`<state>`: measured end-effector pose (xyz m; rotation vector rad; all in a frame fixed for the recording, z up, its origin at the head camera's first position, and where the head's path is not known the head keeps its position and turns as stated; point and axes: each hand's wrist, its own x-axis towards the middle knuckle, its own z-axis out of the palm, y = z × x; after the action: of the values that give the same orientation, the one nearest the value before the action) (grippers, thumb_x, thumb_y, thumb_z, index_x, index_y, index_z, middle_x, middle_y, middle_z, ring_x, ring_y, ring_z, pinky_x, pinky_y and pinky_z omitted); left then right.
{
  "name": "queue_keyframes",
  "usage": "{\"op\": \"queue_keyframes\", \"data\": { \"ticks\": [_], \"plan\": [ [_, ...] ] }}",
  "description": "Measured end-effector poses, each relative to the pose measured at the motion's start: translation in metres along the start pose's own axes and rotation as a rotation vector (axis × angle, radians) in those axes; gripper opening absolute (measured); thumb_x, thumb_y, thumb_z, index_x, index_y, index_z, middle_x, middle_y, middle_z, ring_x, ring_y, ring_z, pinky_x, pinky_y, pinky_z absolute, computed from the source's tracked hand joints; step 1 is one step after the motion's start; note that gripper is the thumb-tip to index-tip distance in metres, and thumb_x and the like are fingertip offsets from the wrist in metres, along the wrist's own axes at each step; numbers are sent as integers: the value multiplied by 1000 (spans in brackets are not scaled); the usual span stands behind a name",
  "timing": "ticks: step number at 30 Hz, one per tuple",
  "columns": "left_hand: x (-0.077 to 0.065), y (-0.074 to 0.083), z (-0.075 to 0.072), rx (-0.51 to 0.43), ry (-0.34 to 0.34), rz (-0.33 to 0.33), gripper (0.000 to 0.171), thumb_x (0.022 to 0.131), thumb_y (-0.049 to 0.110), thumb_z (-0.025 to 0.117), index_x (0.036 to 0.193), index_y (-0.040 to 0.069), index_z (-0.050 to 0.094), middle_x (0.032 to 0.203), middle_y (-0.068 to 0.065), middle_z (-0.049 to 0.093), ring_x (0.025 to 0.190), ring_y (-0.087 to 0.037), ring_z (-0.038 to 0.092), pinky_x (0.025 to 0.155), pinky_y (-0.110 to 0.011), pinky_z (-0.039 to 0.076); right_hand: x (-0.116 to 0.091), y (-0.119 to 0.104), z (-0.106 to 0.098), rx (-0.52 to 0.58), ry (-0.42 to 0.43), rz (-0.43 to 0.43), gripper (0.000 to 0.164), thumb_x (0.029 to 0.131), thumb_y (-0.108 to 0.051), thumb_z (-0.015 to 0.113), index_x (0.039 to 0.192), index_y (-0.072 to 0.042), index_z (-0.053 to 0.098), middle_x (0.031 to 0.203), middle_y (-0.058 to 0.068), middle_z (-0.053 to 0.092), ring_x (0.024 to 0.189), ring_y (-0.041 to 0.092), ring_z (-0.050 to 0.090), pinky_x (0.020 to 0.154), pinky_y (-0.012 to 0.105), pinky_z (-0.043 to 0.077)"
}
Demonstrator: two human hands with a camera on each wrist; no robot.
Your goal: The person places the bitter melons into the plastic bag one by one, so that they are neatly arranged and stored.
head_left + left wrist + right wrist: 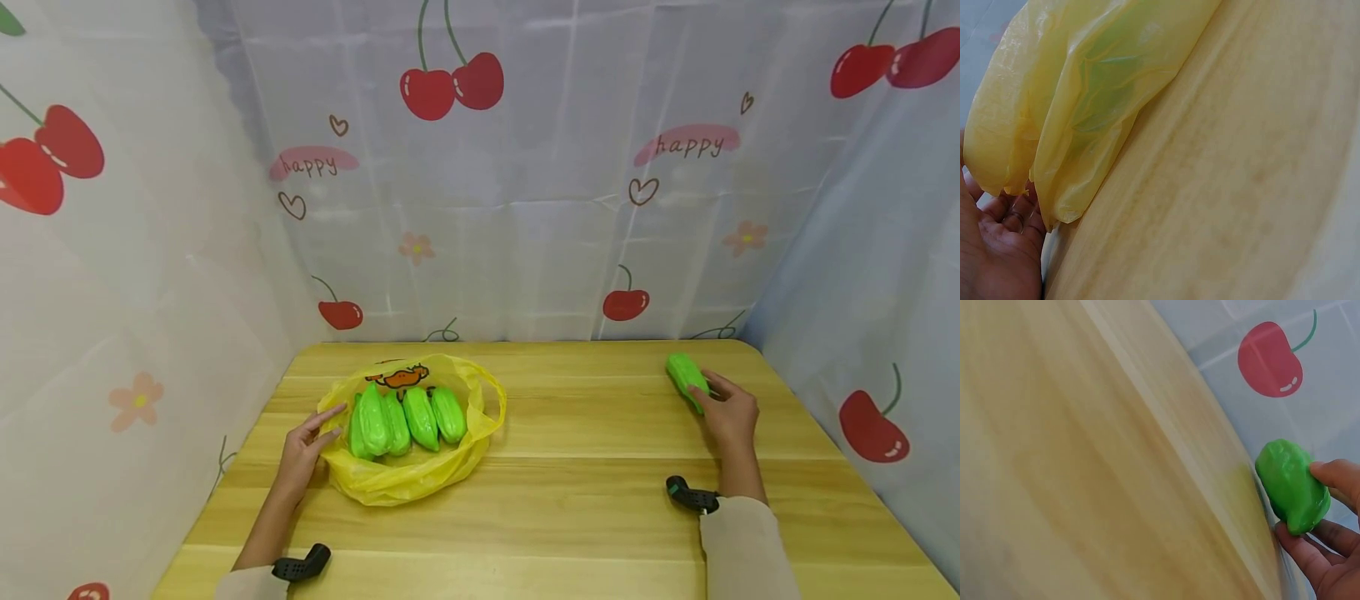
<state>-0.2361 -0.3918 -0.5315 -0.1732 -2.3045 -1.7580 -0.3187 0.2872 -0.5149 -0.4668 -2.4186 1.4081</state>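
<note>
On the left of the table an open yellow plastic bag [408, 490] holds several bright green, ridged, elongated vegetables [421, 418] lying side by side. My left hand [302, 454] is at the bag's left side, its loosely extended fingers touching the rim. From the left wrist view, those fingers lie partly behind the yellow film, and the palm [1007, 259] faces the camera. Far to the right, my right hand [731, 417] pinches one more green vegetable [684, 375] between thumb and fingers. The right wrist view shows this vegetable [1291, 484] as glossy and lumpy, tapering toward the fingers.
The wooden table [577, 517] extends between the bag and my right hand. White curtains [540, 250] printed with cherries enclose it at the back and both sides. A black wrist device [302, 564] sits on the left wrist, another device [692, 496] on the right.
</note>
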Motion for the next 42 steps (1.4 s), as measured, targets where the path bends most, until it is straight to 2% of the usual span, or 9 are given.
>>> {"op": "queue_keyframes", "data": {
  "ticks": [2,6,15,20,23,25,32,39,42],
  "plan": [
    [0,0,0,2,0,2,42,102,10,62,142,-2,57,147,-22,52,148,-20,31,107,-8,29,0,-1,1,20,-8,4,52,100,-29,65,147,-11,55,146,17,55,130,38,55,76,8,40],
    [0,0,0,7,-3,0,42,102,11,62,142,-2,57,148,-23,52,147,-20,32,108,-9,30,1,-5,3,47,-28,-1,51,100,-30,65,147,-11,56,147,17,54,132,38,53,73,3,40],
    [-1,-2,1,3,-5,0,42,102,8,61,142,-1,57,148,-22,52,148,-20,32,110,-11,30,-3,-31,10,105,-51,-31,50,99,-28,67,144,-7,58,145,20,55,127,36,56,70,4,46],
    [-2,0,2,-1,-3,2,41,102,7,60,142,-2,57,147,-23,52,148,-23,32,109,-11,31,-8,-45,14,117,-71,-55,52,98,-32,69,143,-9,59,144,18,56,112,15,61,72,5,48],
    [-3,0,2,4,-7,0,42,102,7,60,143,-2,56,148,-23,52,148,-24,32,109,-11,31,-12,-56,16,139,-82,-84,53,97,-33,70,143,-9,60,144,19,57,101,0,57,72,6,48],
    [-3,0,2,2,-7,-1,42,102,7,60,143,-2,56,148,-23,51,148,-24,31,109,-11,30,-14,-63,17,149,-91,-110,53,97,-34,71,143,-9,60,143,19,57,97,-6,55,72,7,49],
    [-2,-3,1,2,-4,9,41,102,7,60,143,-1,57,147,-23,52,149,-28,30,107,-9,32,-21,-87,21,182,-161,-172,56,97,-39,69,144,-11,59,147,19,53,101,-4,55,74,9,51],
    [0,-5,0,2,-8,15,41,102,9,60,142,-1,57,147,-23,52,147,-17,33,108,-9,31,-33,-111,30,215,-189,-221,53,96,-36,71,142,-10,62,143,19,56,99,-3,58,75,10,52],
    [1,-4,-1,4,-8,15,42,102,10,61,142,-2,57,147,-23,52,149,-20,30,108,-8,28,-37,-119,35,215,-201,-257,51,96,-34,71,141,-11,63,142,18,58,100,-2,59,75,10,52]
  ]
}}
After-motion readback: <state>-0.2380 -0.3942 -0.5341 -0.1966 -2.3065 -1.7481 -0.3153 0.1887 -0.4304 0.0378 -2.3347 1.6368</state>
